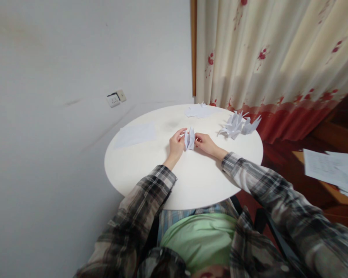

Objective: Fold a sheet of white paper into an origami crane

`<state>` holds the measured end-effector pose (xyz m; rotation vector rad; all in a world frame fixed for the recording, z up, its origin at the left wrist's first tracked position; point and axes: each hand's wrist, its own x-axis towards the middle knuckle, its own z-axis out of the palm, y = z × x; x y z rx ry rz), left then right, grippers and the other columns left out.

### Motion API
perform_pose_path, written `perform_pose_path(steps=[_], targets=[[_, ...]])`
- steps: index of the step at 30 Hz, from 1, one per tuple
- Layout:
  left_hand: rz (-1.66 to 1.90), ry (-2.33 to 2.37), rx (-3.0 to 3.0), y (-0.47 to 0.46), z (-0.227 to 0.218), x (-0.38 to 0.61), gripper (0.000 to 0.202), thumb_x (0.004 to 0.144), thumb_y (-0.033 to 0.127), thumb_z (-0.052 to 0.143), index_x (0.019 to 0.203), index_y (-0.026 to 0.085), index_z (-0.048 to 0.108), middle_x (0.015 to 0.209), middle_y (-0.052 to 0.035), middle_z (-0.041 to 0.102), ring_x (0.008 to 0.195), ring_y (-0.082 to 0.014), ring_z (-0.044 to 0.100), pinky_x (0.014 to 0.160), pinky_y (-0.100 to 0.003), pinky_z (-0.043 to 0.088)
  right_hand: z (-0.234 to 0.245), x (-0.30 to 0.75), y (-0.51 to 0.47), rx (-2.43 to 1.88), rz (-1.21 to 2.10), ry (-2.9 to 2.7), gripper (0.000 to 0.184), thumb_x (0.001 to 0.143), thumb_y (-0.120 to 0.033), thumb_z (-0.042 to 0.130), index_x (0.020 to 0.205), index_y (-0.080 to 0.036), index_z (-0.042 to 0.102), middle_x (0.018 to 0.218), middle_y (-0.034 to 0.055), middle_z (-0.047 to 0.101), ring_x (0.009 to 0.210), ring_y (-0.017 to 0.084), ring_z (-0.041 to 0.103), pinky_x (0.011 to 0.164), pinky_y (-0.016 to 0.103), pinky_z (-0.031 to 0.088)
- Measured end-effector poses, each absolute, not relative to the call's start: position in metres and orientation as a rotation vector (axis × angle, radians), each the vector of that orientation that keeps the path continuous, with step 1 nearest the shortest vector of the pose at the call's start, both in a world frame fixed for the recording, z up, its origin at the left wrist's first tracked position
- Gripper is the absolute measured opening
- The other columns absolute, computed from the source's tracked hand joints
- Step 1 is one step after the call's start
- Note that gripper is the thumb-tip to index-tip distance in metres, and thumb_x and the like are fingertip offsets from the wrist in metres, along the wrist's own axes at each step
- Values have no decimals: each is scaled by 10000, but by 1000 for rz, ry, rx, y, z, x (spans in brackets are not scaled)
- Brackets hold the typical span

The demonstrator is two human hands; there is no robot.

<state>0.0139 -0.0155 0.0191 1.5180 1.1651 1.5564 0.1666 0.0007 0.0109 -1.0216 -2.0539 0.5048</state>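
Note:
A small piece of folded white paper (189, 139) stands upright just above the middle of the round white table (188, 185), its pleats partly spread. My left hand (177, 143) grips it from the left, thumb and fingers curled at its edge. From the other side my right hand (204, 143) pinches its right edge between thumb and fingers. To the right on the table sits a cluster of folded paper cranes (234, 124) with pointed wings, and one more paper crane (251, 125) beside it.
Flat white sheets (136, 134) lie at the table's left. Paper scraps (197, 111) rest at its far edge. A wall with a socket (113, 100) rises on the left, a flowered curtain (261, 58) behind. Printed papers (330, 168) lie on wooden furniture at right.

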Motion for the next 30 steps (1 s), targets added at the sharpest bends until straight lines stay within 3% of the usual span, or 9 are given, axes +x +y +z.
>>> perform_pose_path(steps=[6,17,30], targets=[[1571,1182,1533,-13,17,13,353,754,121,444,1059,174,612,1027,-79,683,840,-141,640,675,-246,521,12,166,0,-1041,506,-2057,93,767,-170,474,744,-168,564,661,-3,587,637,122,515,654,226,384],[1617,1228,1596,-17,21,12,221,811,228,469,967,171,615,917,-63,693,765,-134,633,627,-229,487,13,166,-1,-1032,495,-2066,97,763,-175,471,747,-160,565,644,-9,575,624,114,502,631,219,370],[1660,1220,1606,-13,17,11,194,828,234,464,935,181,617,898,-52,685,804,-137,631,699,-247,489,13,166,-1,-1037,488,-2058,104,768,-175,481,757,-155,582,649,-2,583,642,120,506,655,230,369]])
